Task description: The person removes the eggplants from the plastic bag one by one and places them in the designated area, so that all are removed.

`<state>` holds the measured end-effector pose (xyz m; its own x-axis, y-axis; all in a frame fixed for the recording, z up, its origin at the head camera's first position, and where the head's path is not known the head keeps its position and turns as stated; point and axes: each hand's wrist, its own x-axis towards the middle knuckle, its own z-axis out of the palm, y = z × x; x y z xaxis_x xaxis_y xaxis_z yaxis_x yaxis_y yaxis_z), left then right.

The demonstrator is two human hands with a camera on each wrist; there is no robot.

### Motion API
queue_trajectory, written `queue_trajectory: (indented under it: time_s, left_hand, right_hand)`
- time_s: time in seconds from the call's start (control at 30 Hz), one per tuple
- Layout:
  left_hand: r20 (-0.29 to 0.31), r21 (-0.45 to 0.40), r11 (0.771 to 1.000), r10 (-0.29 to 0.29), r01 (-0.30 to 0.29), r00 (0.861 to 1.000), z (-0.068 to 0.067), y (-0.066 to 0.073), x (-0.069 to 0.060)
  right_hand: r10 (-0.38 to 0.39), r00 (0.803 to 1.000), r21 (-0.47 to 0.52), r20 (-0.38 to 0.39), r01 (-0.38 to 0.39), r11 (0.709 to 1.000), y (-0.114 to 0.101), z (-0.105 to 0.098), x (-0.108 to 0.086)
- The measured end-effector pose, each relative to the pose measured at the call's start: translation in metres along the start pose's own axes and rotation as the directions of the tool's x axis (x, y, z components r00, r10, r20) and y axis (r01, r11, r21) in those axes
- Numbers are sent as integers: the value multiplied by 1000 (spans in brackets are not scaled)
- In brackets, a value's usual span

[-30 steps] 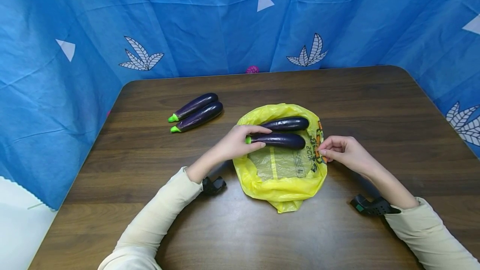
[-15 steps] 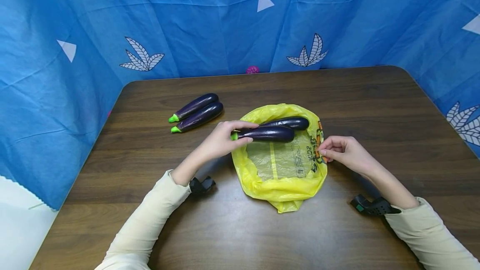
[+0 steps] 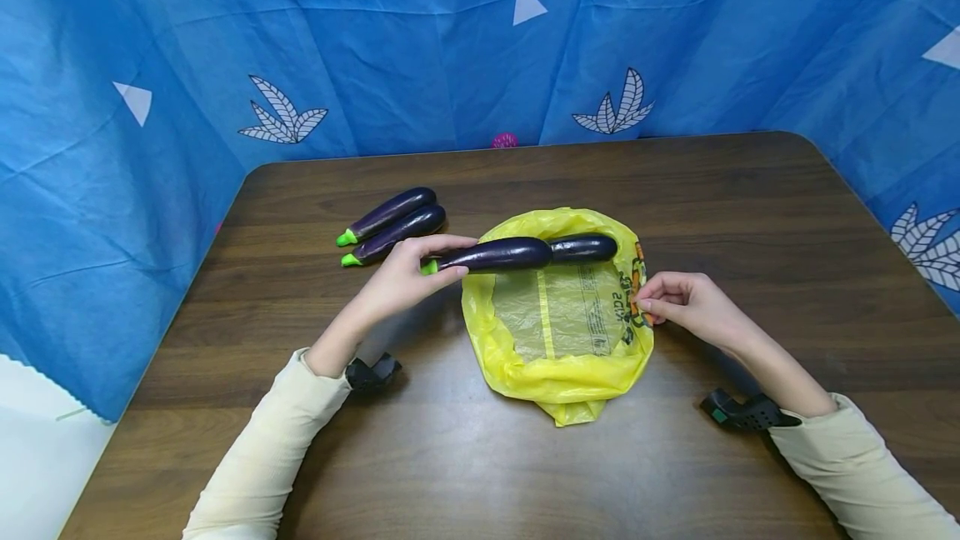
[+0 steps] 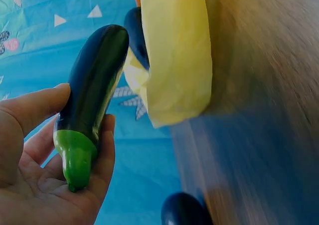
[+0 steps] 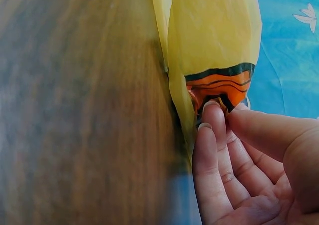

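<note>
My left hand grips a dark purple eggplant near its green stem end, with the thumb on one side and fingers on the other. The eggplant's rounded tip reaches over the left rim of a yellow plastic bag, which stands with its mouth spread wide. Inside the bag lies a second eggplant, its stem end hidden behind the held one. At the bag's right rim, my right hand pinches the printed plastic between thumb and fingertips.
Two more eggplants lie side by side on the brown wooden table, left of the bag and just beyond my left hand. A blue patterned curtain hangs behind the table's far edge.
My left hand has moved left, drawing the gripped eggplant from inside the bag to over its left rim. The right hand and the other eggplants have stayed put.
</note>
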<state>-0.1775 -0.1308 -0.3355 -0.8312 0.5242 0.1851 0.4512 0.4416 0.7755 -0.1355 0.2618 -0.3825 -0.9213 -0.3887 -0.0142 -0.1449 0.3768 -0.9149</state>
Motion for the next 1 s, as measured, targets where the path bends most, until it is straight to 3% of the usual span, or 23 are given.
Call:
queue_trajectory:
  time_s: [0.1,0.33,0.4,0.63,1.0]
  left_hand:
    - [-12,-1,1000,-31,31,999,-7,-5,-5]
    - [-44,-33,990,-137,136,990,-27,30,-16]
    - [-52,-51,988,-151,148,987,-31,26,-18]
    - [-94,-76,981,-184,177,978,-36,-17,-20]
    - [-156,-10,983,-185,186,970,-42,-40,-24]
  right_hand:
    - [4,1000,3,1,-4,1000,0,0,0]
    - [13,1000,1,0,-13,1000,0,0,0]
    - [13,1000,-1,-1,-13,1000,0,0,0]
    - [9,1000,-7,-2,-9,1000,1,1,0]
    - [19,1000,-13,-8,-19,1000,0,1,0]
